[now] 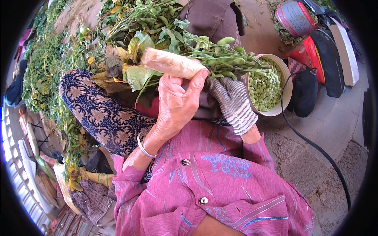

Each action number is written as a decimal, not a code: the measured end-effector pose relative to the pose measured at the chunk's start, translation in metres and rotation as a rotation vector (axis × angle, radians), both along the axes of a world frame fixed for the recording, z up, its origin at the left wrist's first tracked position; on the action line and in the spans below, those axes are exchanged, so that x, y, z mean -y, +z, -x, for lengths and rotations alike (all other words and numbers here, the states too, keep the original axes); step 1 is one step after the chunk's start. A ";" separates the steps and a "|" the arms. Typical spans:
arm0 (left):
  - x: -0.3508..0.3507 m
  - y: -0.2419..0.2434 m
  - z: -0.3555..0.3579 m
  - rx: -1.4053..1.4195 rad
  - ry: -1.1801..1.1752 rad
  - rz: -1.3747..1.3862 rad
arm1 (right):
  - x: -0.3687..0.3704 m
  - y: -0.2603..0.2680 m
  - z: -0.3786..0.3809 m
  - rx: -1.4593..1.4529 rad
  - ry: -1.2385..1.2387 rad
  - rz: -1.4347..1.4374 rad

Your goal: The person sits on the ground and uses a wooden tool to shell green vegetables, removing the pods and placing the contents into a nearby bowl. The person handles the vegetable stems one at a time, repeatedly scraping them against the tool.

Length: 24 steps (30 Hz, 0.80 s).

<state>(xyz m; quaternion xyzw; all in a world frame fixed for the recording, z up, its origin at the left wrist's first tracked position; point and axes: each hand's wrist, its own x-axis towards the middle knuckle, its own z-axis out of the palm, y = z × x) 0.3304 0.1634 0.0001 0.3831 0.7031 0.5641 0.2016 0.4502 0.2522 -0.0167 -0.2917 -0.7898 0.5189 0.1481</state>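
My left hand [177, 100], bare and with a silver bangle at the wrist, grips a pale, thick cylindrical piece [174, 63]; whether it is a root or a wrapped item I cannot tell. My right hand [233, 101] wears a grey and white striped knit glove. Its fingers curl down beside the stems of a bean plant with green pods [233, 60]; its fingertips are partly hidden, so its hold is unclear. Just right of the glove stands a round tub [287, 85] full of shelled green beans [264, 90].
Cut bean plants [44, 82] lie heaped at the left. A printed metal bucket [296, 17] is at the upper right, near a red bag [311, 54] and a black pouch [302, 93]. A black cable [322, 150] curves over the paving. Checked cloth [91, 200] lies lower left.
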 end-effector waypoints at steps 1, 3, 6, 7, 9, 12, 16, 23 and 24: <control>0.000 0.001 0.002 0.033 -0.013 0.007 | -0.001 -0.005 -0.002 -0.084 0.011 -0.053; -0.001 0.002 0.007 0.097 -0.039 0.019 | 0.001 -0.014 -0.001 -0.239 -0.048 -0.143; -0.004 0.003 0.011 0.346 -0.014 -0.050 | -0.009 0.009 -0.006 -0.095 -0.049 0.623; -0.005 0.003 0.012 0.429 -0.024 -0.055 | -0.008 0.001 -0.008 -0.152 0.004 0.425; -0.006 0.004 0.015 0.448 -0.044 -0.073 | -0.005 -0.015 -0.009 -0.251 0.041 0.001; -0.010 0.009 0.015 0.499 -0.031 -0.108 | -0.014 -0.009 -0.014 -0.168 0.096 0.211; -0.011 0.014 0.012 0.225 -0.079 -0.041 | -0.017 0.006 -0.010 -0.135 0.010 0.721; -0.010 0.010 0.008 0.113 -0.071 -0.015 | -0.017 -0.024 -0.008 -0.233 0.025 0.166; -0.009 0.009 0.009 0.169 -0.076 -0.024 | -0.020 -0.027 -0.008 -0.241 0.017 0.190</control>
